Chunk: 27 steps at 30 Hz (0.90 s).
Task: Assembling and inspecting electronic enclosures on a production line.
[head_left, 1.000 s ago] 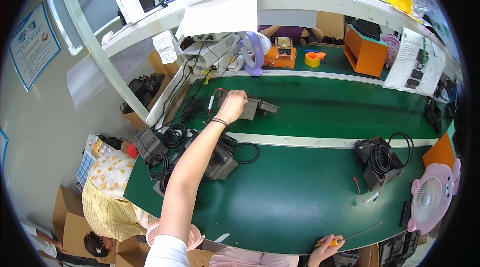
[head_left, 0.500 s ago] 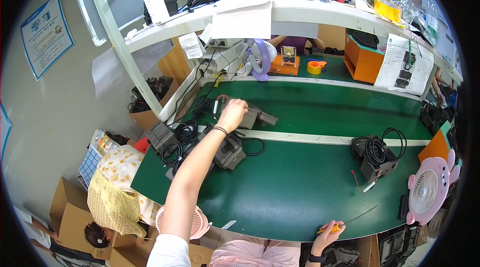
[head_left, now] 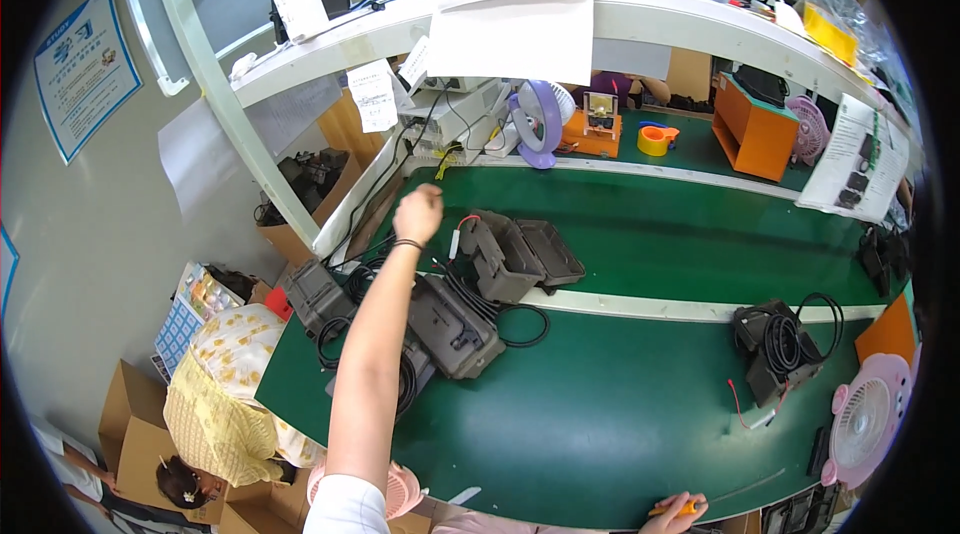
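Note:
My left hand (head_left: 418, 214) is raised over the left side of the green bench, its fingers curled; whether something small is in them is hidden. Just right of it a dark grey plastic box (head_left: 497, 259) stands with its lid (head_left: 552, 252) swung out to the right and a short red-and-white wire connector (head_left: 457, 240) at its left edge. My right hand (head_left: 678, 514) is at the front edge, closed around the orange handle of a screwdriver (head_left: 690, 507), its long thin shaft pointing right.
More grey boxes (head_left: 455, 327) and coiled black cables (head_left: 408, 384) crowd the bench's left. A cabled box (head_left: 775, 349) and a pink fan (head_left: 868, 419) stand at the right. Behind are a purple fan (head_left: 540, 122), orange tape (head_left: 654, 141) and an overhead shelf (head_left: 370, 42).
My left hand has moved off the grey box, up and to the left. That box now shows fully, its lid spread to the right. The view has shifted; my right hand still grips the screwdriver.

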Motion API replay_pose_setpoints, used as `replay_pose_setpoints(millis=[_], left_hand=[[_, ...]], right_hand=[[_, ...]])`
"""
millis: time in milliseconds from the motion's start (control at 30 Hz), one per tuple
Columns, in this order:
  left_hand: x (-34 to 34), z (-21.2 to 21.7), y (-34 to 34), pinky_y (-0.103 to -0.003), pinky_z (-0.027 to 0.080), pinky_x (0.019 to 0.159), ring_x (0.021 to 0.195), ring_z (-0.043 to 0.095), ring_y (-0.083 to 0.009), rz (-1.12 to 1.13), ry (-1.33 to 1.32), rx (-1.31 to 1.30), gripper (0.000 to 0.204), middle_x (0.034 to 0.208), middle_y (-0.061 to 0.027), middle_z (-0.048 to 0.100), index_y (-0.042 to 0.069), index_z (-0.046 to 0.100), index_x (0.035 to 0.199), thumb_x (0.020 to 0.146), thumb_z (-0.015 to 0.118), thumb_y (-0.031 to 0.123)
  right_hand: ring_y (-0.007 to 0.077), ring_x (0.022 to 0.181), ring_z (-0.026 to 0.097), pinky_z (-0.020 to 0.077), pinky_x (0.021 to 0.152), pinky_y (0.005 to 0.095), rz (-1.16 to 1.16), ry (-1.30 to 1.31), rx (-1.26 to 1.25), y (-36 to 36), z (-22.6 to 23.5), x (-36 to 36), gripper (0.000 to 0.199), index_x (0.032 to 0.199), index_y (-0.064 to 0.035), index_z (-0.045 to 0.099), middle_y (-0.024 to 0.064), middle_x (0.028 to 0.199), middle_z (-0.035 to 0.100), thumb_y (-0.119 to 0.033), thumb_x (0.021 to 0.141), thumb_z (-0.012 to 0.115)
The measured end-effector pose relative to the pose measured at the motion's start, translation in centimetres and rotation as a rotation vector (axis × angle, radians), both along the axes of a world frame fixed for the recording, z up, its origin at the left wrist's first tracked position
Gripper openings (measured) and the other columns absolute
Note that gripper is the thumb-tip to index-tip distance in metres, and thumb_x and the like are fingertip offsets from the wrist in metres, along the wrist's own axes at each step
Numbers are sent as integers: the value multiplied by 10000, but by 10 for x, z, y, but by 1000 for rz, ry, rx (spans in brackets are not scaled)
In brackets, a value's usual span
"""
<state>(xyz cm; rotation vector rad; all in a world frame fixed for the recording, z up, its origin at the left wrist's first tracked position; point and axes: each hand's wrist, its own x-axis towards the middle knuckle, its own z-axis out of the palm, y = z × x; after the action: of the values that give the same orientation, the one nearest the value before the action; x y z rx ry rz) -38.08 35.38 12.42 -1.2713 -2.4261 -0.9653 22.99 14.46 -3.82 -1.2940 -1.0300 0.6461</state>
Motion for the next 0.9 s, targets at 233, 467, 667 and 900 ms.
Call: replay_pose_setpoints(millis=[233, 467, 667, 900], left_hand=[[-112, -59, -30, -456, 473, 986, 1200, 554, -408, 251, -148, -846, 710, 1345, -280, 519, -16, 414, 1361, 833, 701, 361], [-137, -69, -44, -406, 526, 834, 1013, 657, -323, 212, -41, -596, 490, 1019, -156, 684, 68, 590, 1002, 668, 853, 310], [-175, -80, -46, -306, 479, 665, 662, 548, -148, 19, -346, -29, 407, 691, -4, 555, 44, 653, 828, 580, 908, 242], [-156, -65, -30, -424, 484, 940, 1061, 618, -346, 154, 204, -98, 460, 1103, -208, 651, 105, 617, 1196, 786, 741, 274]], right_hand=[[147, 489, 436, 371, 477, 282, -147, -16, -55, 4, -3, -6, 182, 957, -75, 397, 56, 611, 452, -165, 987, 552], [152, 486, 438, 382, 473, 278, -209, -4, -154, 3, 5, -10, 176, 1002, -59, 417, 87, 640, 508, -177, 990, 547], [144, 457, 433, 397, 463, 276, -184, 41, -115, 5, 3, -7, 161, 1053, -54, 429, 107, 664, 543, -175, 1004, 524], [133, 451, 425, 388, 466, 281, -200, -8, -79, 5, -2, -6, 174, 1042, -61, 425, 89, 647, 520, -189, 1005, 536]])
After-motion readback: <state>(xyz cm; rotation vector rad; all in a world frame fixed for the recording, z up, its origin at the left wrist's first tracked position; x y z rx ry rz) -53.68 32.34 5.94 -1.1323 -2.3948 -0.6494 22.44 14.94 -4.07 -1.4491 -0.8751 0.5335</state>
